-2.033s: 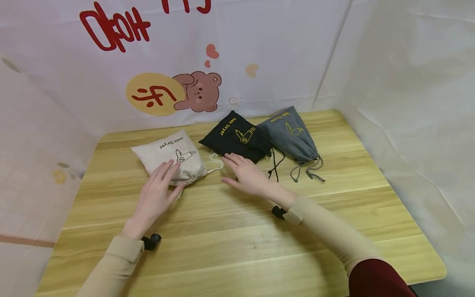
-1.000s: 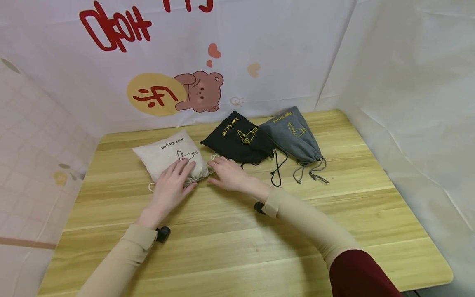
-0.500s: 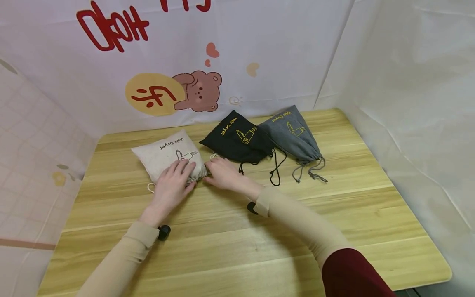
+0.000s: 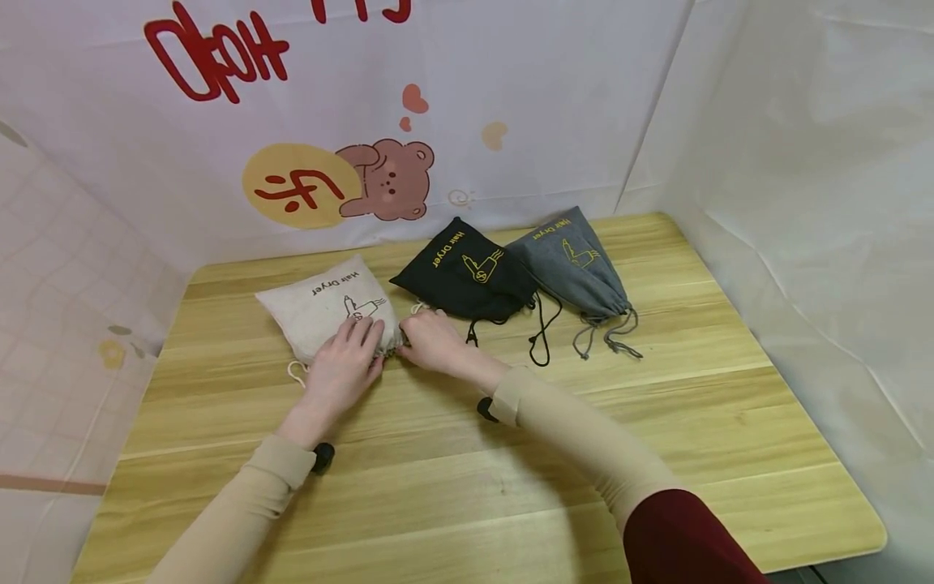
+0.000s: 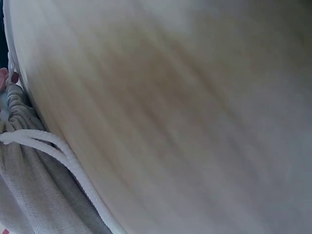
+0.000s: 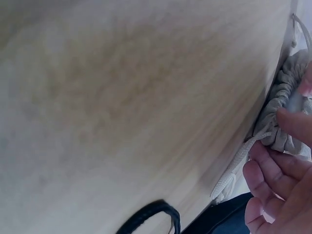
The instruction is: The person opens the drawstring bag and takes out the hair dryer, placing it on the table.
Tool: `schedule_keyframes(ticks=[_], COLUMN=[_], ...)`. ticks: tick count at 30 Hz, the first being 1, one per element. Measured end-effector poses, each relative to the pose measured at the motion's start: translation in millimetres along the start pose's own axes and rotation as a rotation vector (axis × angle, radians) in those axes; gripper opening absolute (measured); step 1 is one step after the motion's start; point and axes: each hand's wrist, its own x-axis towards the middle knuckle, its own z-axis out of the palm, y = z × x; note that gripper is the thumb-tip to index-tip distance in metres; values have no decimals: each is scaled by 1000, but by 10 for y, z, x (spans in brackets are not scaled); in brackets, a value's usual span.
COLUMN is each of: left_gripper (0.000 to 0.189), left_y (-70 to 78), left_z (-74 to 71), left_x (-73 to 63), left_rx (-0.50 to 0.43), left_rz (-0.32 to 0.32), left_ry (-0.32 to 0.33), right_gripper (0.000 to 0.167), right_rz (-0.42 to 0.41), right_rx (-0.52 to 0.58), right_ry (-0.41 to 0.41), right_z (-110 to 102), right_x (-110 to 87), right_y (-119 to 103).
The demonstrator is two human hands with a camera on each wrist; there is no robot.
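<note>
A white drawstring bag (image 4: 321, 304) printed with a hair dryer lies on the table's left side. My left hand (image 4: 344, 365) holds its near part, fingers over the cloth and thumb along the edge by the mouth. At the gathered mouth (image 6: 278, 107), my right hand (image 4: 434, 339) pinches the cloth between thumb and curled fingers. A white cord (image 5: 63, 151) trails from the bag in the left wrist view; another cord (image 6: 236, 161) hangs beside my right fingers (image 6: 268, 175). The left fingers are mostly out of the left wrist view.
Just right of the white bag lies a black drawstring bag (image 4: 452, 272), overlapping a grey drawstring bag (image 4: 572, 272). Their cords spread toward me on the wooden table (image 4: 657, 438). White cloth walls (image 4: 547, 97) rise behind and at both sides.
My right hand has moved left from near the black bag to the white bag's mouth and closed on it. My left hand has shifted right, its thumb now at the bag's edge.
</note>
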Motion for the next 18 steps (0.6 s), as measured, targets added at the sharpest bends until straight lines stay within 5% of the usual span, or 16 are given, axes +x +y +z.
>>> schedule_keyframes(ticks=[10,18], left_gripper=[64,54], left_y=[-10,-53], left_z=[-34,-127], left_x=[19,13], left_rx=[-16,-97], left_rz=[-31,-50], left_ry=[3,85], right_gripper=[24,24], right_rz=[-35,-53], right_rx=[-44,33], right_ry=[10,93], right_z=[-32,-128], right_x=[-14,-70], right_y=[-17,-11])
